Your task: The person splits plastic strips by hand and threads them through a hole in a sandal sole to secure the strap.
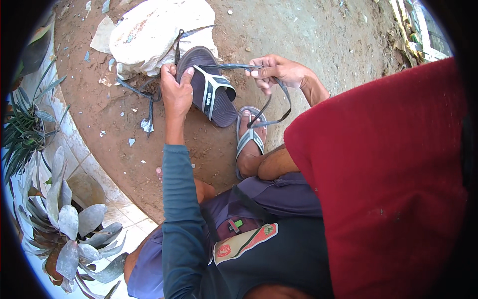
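Observation:
My left hand [177,89] is closed on the heel end of a dark flip-flop [221,110] with a white and grey strap. Thumb on top, it holds the sandal tilted against the edge of a bulky white sack [157,37]. A dark flat strip [229,66] runs across from the sandal to my right hand [281,72], where thumb and fingers pinch it. Beyond that grip, the strip's loose end curls down in a loop above my sandalled foot [245,137]. Other dark strips [149,94] dangle around the sack's near side.
Brown bare soil [124,114] with scattered pale chips lies around the sack. A curved tiled edge [82,144] runs along the left, beside a broad-leaved plant [74,224] and a spiky one [27,129]. Red cloth [388,174] covers much of the right side.

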Available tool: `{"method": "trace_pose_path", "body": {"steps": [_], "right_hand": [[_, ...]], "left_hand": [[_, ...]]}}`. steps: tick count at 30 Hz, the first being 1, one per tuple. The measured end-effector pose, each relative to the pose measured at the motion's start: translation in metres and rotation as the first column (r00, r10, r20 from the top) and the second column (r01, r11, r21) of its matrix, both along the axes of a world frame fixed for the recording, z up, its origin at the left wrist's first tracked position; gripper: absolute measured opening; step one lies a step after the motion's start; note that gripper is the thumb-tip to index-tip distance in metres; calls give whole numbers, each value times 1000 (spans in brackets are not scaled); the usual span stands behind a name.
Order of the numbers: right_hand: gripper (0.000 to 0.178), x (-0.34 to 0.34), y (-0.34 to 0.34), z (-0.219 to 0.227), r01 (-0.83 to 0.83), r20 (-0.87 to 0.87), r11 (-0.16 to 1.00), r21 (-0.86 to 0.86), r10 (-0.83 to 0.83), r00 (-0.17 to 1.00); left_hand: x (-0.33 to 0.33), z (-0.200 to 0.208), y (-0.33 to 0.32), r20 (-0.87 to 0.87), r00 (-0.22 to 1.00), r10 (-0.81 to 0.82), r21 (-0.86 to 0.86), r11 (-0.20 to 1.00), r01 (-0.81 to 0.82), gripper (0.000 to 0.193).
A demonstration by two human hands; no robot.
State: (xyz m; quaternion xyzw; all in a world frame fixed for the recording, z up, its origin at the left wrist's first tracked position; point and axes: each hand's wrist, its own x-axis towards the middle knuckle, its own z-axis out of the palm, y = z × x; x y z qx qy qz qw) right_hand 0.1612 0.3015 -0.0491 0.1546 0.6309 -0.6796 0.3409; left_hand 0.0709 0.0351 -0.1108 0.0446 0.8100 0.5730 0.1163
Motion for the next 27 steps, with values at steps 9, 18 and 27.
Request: {"method": "trace_pose_path", "body": {"steps": [9, 18, 27], "right_hand": [[40, 14, 61, 24, -237, 110, 939, 249, 216, 970], [16, -31, -25, -32, 390, -285, 677, -624, -662, 693], [12, -54, -66, -34, 658, 36, 354, -664, -864, 501]], "left_hand": [[1, -11, 1, 137, 988, 71, 100, 991, -85, 30], [-4, -15, -12, 479, 855, -200, 601, 784, -154, 30], [-3, -9, -1, 506, 826, -248, 651, 738, -178, 27]]}}
